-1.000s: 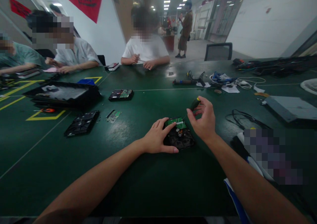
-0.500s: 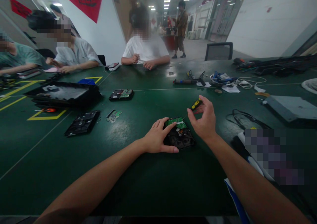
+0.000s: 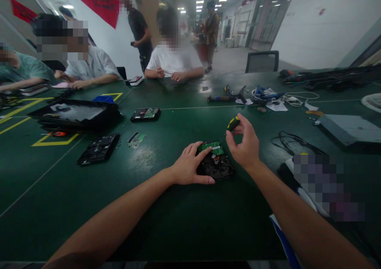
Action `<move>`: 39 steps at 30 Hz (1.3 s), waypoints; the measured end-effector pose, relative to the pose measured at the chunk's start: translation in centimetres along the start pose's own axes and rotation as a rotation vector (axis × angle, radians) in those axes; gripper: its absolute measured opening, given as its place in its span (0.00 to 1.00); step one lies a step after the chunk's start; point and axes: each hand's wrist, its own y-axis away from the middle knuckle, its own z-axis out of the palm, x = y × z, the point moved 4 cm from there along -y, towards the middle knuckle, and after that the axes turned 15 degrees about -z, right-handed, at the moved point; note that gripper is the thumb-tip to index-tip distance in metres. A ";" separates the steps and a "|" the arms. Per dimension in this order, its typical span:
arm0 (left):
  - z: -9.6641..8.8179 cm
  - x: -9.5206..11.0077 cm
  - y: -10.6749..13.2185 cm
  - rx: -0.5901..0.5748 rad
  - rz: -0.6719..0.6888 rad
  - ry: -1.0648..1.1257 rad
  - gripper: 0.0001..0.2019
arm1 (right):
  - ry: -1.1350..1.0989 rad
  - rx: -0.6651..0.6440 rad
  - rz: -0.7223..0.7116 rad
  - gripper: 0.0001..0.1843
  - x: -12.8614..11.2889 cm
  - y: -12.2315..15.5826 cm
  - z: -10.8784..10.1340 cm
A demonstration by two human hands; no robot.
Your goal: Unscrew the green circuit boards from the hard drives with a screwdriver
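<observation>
A black hard drive (image 3: 219, 168) with a green circuit board (image 3: 214, 147) at its far end lies on the table in front of me. My left hand (image 3: 190, 164) holds it from the left, fingers over the board side and thumb along the near edge. In my right hand (image 3: 244, 144) is a screwdriver (image 3: 233, 123) with a black and yellow handle, pinched between thumb and fingers. Its thin shaft slants down to the board's right corner; whether the tip sits in a screw is too small to tell.
Left of the drive lie a loose circuit board (image 3: 137, 140), another hard drive (image 3: 99, 149), a third drive (image 3: 145, 114) and a black tray (image 3: 77, 114). At right are a grey metal box (image 3: 351, 128) and black cables (image 3: 287, 140). People sit across the table.
The screwdriver handle has turned and stands a bit steeper, with my right hand nearly in place. My left hand has stayed still. Behind, a person in dark clothes has come into view.
</observation>
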 end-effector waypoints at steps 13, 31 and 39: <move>0.0 0.0 0.0 0.002 0.000 0.005 0.60 | -0.011 0.000 -0.012 0.37 -0.1 0.0 0.0; 0.1 0.0 -0.1 0.012 0.000 0.000 0.60 | -0.019 0.027 -0.012 0.38 0.2 0.1 0.0; -0.2 0.2 0.0 -0.012 -0.010 0.014 0.61 | 0.017 0.020 -0.011 0.39 0.2 0.2 0.0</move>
